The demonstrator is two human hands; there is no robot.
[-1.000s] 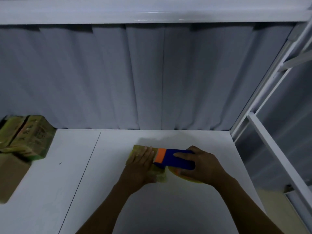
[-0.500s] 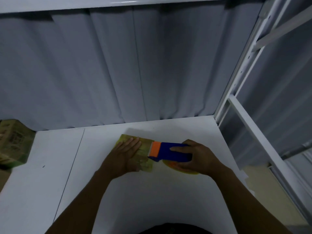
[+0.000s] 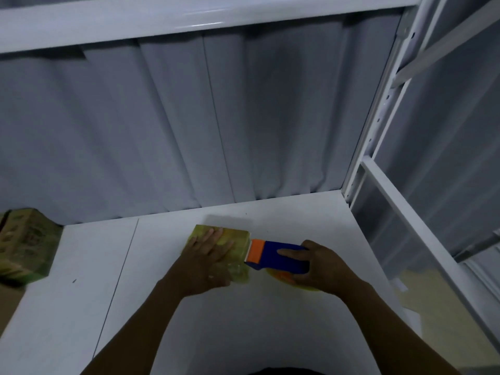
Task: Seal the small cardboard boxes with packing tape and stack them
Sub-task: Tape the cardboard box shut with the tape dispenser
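Small cardboard box (image 3: 237,237) lies flat on the white table (image 3: 243,334), at about 6 o'clock from frame centre. Greenish-yellow tint, glossy top. Low light.

Left hand (image 3: 208,259) lies palm-down on top of the box. Fingers are straight and slightly spread, pointing toward 1 o'clock. It presses flat with nothing curled round the box, and covers most of the lid's left and near part.

Right hand (image 3: 323,269) is at 3 o'clock of the box. Fingers and thumb are curled round the blue body of the tape dispenser (image 3: 273,256) in a firm wrap grip. The dispenser's orange end points to 9 o'clock and meets the box's right edge near the top corner. Contact there seems likely, but the dim view leaves it uncertain.

Below the dispenser, at 6 o'clock of it, a yellow-orange curved rim shows: the tape roll (image 3: 282,277), mostly hidden by the right hand.

At 9 o'clock of the box, well apart, other boxes (image 3: 27,244) of the same greenish colour sit at the table's left edge, partly cut off by the frame. A plain brown cardboard piece (image 3: 8,304) is at their 6 o'clock, beside the table.

Grey curtain (image 3: 189,131) hangs behind the table at 12 o'clock. A white shelf beam (image 3: 189,20) runs across the top. A white rack upright (image 3: 378,109) stands at 2 o'clock.
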